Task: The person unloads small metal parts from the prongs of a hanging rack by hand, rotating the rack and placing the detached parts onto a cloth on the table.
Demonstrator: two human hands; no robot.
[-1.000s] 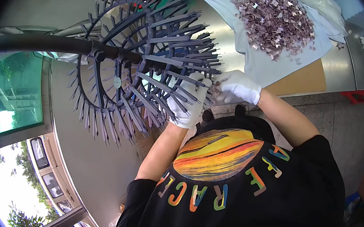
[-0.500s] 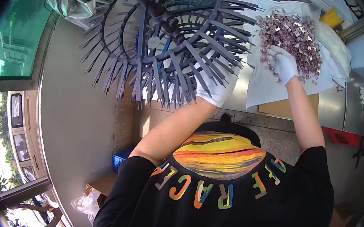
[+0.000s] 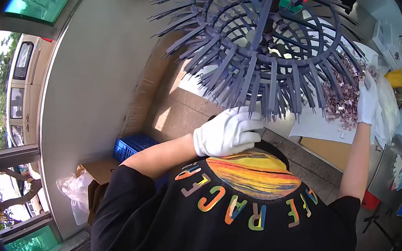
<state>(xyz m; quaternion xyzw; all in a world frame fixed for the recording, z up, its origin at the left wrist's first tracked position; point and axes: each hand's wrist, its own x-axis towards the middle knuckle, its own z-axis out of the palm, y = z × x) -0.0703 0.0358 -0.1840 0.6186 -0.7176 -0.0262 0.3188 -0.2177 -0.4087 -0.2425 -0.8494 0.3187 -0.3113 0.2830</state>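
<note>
A dark rack (image 3: 254,57) of stacked rings with many flat prongs hangs above me. My left hand (image 3: 227,133), in a white glove, is just below the lower prong tips, in front of my shirt. Its fingers are curled, and whatever they may hold is hidden. My right hand (image 3: 366,102), also gloved in white, is at the right edge of a heap of small, shiny purplish pieces (image 3: 343,99). Its thumb and fingers come close together at the heap; I cannot make out what is between them. Prongs cover part of the heap.
The heap lies on a white cloth (image 3: 317,128) over a metal table. Beside it are a clear plastic bag (image 3: 387,104) and a yellow object (image 3: 396,78). At left stand a blue crate (image 3: 131,146), a cardboard box (image 3: 102,169) and a wall with windows.
The view has turned, so the rack appears farther right. My left hand has come out from behind the prongs toward my body. My right hand has shifted to the heap's right edge.
</note>
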